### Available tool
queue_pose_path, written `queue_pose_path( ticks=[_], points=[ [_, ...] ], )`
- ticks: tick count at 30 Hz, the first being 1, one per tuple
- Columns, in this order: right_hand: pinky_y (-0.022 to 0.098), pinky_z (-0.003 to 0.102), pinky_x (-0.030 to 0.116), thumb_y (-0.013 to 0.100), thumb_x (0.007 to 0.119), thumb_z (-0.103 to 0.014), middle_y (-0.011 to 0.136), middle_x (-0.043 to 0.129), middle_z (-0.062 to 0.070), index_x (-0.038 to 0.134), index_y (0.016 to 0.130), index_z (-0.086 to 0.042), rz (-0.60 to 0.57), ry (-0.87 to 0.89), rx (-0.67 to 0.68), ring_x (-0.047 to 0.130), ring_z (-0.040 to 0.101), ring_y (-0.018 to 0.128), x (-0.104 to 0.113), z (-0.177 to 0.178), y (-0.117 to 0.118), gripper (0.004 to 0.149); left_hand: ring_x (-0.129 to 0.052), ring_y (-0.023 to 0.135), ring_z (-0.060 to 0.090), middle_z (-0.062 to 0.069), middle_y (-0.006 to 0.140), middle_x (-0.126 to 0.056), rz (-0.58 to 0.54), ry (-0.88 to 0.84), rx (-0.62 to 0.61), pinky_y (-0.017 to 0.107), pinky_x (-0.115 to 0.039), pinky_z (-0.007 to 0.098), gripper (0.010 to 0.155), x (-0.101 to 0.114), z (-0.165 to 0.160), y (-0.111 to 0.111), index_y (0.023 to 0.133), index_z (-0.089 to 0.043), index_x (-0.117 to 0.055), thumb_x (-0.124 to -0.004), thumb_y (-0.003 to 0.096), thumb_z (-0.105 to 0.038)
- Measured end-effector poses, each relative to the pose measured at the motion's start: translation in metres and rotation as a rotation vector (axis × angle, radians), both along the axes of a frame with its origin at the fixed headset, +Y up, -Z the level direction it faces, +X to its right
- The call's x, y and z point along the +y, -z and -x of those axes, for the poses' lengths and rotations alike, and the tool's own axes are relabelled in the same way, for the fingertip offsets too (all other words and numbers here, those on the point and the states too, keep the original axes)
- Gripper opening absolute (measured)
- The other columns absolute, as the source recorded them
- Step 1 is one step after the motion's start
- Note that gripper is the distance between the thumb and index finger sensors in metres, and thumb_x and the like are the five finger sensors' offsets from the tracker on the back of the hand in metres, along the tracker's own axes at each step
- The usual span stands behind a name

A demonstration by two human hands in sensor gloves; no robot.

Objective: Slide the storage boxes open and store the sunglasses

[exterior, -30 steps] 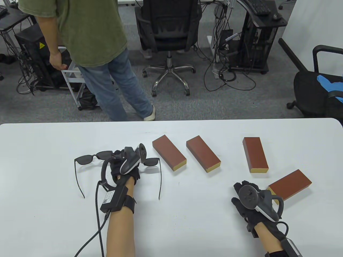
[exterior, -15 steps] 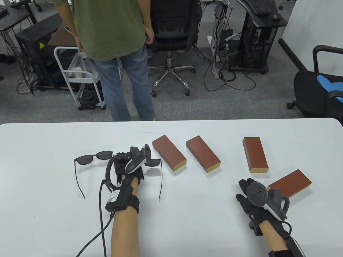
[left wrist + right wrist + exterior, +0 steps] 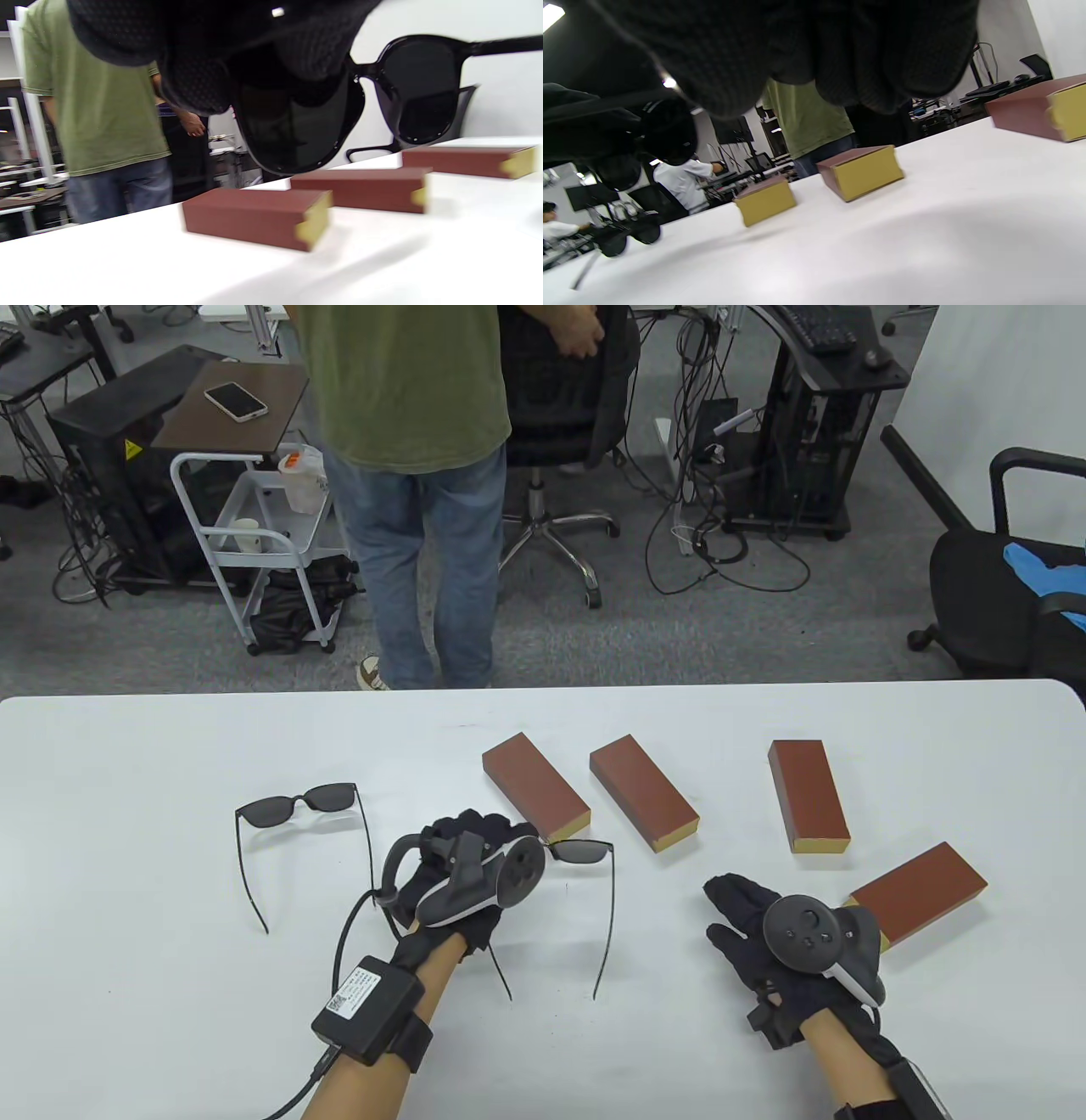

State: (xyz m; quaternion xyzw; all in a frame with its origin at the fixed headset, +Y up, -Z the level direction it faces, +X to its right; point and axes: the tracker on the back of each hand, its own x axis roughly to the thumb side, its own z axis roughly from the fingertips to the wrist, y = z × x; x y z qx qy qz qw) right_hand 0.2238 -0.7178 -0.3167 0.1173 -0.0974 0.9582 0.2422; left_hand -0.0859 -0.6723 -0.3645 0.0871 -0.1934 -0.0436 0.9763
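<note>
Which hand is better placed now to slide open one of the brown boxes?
Right. The right hand holds nothing and lies open beside the nearest brown box. The left hand is busy: its grip is on the sunglasses, so it looks less free.

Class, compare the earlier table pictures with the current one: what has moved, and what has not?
The left hand now grips one pair of sunglasses and has carried it right and nearer. The right hand drifted left, holding nothing. The other sunglasses and four storage boxes stayed put, all closed.
</note>
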Motion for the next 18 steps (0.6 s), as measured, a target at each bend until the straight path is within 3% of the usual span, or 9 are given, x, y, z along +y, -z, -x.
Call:
queue_pose_path(
  ticks=[9,15,18],
  points=[
    [0.055,0.041,0.084,0.025,0.096,-0.036,0.087,0.084,0.009,0.077,0.081,-0.024,0.042,0.344,0.09,0.09,0.032,0.075,0.005,0.006,-0.004,0.061,-0.094,0.065,0.023,-0.004,0.08,-0.093,0.049,-0.142,-0.126,0.049,-0.077,0.05,0.044,0.01,-0.035,-0.031,0.088,-0.041,-0.086,-0.075,0.0456,-0.034],
    [0.048,0.038,0.09,0.027,0.095,-0.033,0.076,0.096,0.005,0.086,0.073,-0.026,0.053,0.501,0.094,0.1,0.028,0.065,0.004,0.003,-0.004,0.047,-0.093,0.065,0.024,-0.004,0.081,-0.092,0.086,-0.133,-0.159,0.05,-0.077,0.05,0.044,0.013,-0.044,-0.04,0.088,-0.042,-0.086,-0.075,0.0458,-0.034],
    [0.041,0.037,0.094,0.028,0.094,-0.032,0.067,0.103,0.003,0.091,0.067,-0.026,0.051,0.534,0.08,0.106,0.026,0.057,0.004,0.001,-0.004,0.04,-0.093,0.066,0.024,-0.003,0.082,-0.092,0.173,-0.207,-0.134,0.05,-0.077,0.05,0.044,0.016,-0.041,-0.038,0.088,-0.043,-0.087,-0.076,0.0459,-0.034]
  ],
)
